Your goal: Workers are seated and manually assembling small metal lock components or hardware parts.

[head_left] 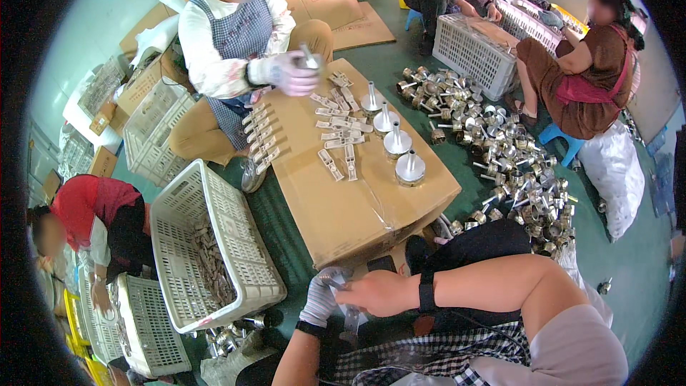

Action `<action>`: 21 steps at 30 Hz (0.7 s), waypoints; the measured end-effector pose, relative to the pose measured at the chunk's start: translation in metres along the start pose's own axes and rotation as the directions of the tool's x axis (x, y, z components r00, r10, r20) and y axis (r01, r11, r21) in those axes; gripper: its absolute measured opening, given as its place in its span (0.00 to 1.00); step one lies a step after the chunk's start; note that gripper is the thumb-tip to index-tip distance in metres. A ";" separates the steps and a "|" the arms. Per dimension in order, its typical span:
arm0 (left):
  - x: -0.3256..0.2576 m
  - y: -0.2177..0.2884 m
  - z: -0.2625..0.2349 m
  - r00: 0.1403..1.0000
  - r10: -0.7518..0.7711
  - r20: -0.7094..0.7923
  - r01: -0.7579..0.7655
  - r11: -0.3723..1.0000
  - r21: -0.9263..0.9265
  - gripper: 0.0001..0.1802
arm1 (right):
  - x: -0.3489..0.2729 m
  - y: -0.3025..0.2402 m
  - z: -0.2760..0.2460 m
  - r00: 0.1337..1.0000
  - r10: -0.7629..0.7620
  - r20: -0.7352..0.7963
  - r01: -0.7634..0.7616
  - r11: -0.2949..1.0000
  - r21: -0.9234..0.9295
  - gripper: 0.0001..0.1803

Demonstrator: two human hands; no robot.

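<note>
My left hand, in a white knitted glove, and my bare right hand meet in front of the cardboard box's near edge. Both are closed on something small, pale and partly see-through, which the fingers mostly hide. On the cardboard box several round metal pieces with upright stems stand in a row at the right. Several flat, pale metal clip-like parts lie loose in the middle, and others line the left edge. A co-worker's gloved hand holds a blurred metal piece above the far end.
Left of the box stands a white plastic basket with thin metal parts inside. A wide heap of metal pieces covers the floor at right. Other workers sit around a white crate; a white sack stands beside a blue stool.
</note>
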State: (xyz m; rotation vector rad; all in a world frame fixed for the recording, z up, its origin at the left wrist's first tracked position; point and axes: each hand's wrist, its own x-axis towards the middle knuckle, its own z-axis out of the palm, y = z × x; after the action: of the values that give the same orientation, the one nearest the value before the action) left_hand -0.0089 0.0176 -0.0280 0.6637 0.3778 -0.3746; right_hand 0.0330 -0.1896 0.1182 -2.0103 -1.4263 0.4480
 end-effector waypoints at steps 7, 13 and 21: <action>-0.003 0.004 0.013 0.995 0.004 -0.095 -0.002 1.000 0.023 0.08 | 0.001 -0.001 -0.001 0.999 0.026 0.041 -0.026 1.000 -0.008 0.12; -0.003 0.007 0.015 0.996 -0.054 -0.077 0.049 0.997 -0.064 0.08 | 0.001 0.000 0.001 1.000 0.014 0.025 -0.013 1.000 -0.009 0.13; -0.001 0.006 0.015 0.997 -0.041 -0.065 0.041 0.999 -0.001 0.09 | -0.001 0.000 -0.002 0.999 0.008 0.031 -0.007 1.000 -0.027 0.14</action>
State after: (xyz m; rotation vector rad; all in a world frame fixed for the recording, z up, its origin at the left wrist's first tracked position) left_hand -0.0041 0.0123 -0.0135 0.6706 0.4534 -0.3929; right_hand 0.0341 -0.1908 0.1201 -2.0389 -1.4515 0.4677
